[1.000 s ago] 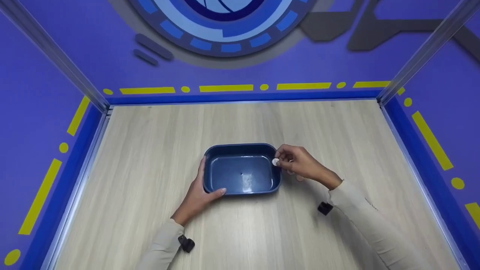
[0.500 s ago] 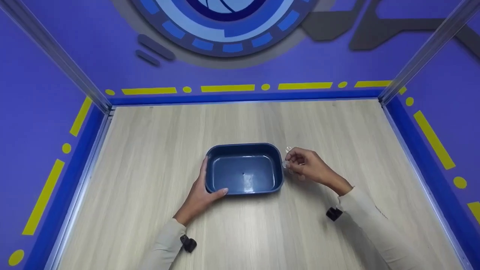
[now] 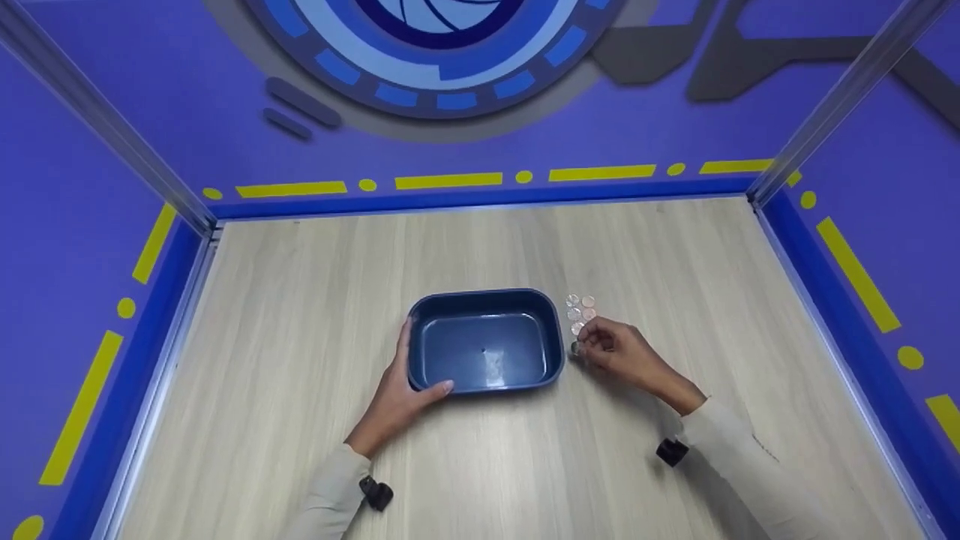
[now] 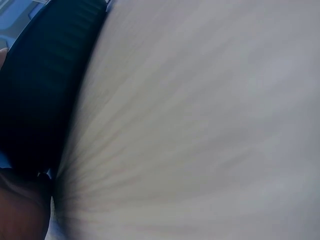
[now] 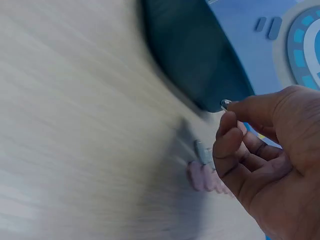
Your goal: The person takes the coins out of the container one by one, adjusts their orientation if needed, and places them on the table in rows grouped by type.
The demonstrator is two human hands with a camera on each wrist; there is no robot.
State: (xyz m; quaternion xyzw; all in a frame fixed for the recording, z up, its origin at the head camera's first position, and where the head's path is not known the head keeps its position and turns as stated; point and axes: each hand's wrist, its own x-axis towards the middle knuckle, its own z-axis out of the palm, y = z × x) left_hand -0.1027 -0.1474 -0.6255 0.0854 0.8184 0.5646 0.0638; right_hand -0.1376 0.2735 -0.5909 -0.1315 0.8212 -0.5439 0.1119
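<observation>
A dark blue rectangular plastic bin (image 3: 484, 349) stands on the table with a bare inside. My left hand (image 3: 394, 394) grips its front left corner, thumb over the front rim and fingers along the left wall. My right hand (image 3: 626, 356) is just off the bin's right side, pinching a coin (image 3: 576, 348) between thumb and fingertips. In the right wrist view, the pinched coin (image 5: 226, 103) appears edge-on. Silver coins (image 3: 574, 314) and copper-coloured coins (image 3: 589, 301) lie in short rows beyond that hand, which overlaps part of the group.
The wood-grain table (image 3: 315, 300) is bordered by metal edge strips. Purple-blue panels (image 3: 450, 150) with yellow marks rise at the back and both sides. A small black wrist camera (image 3: 673, 451) sits under the right sleeve, another (image 3: 376, 495) beside the left sleeve.
My right hand has drawn back from the bin's right rim and shifted toward me, with a coin at its fingertips. Coins it had covered now show behind it. The left hand keeps its grip.
</observation>
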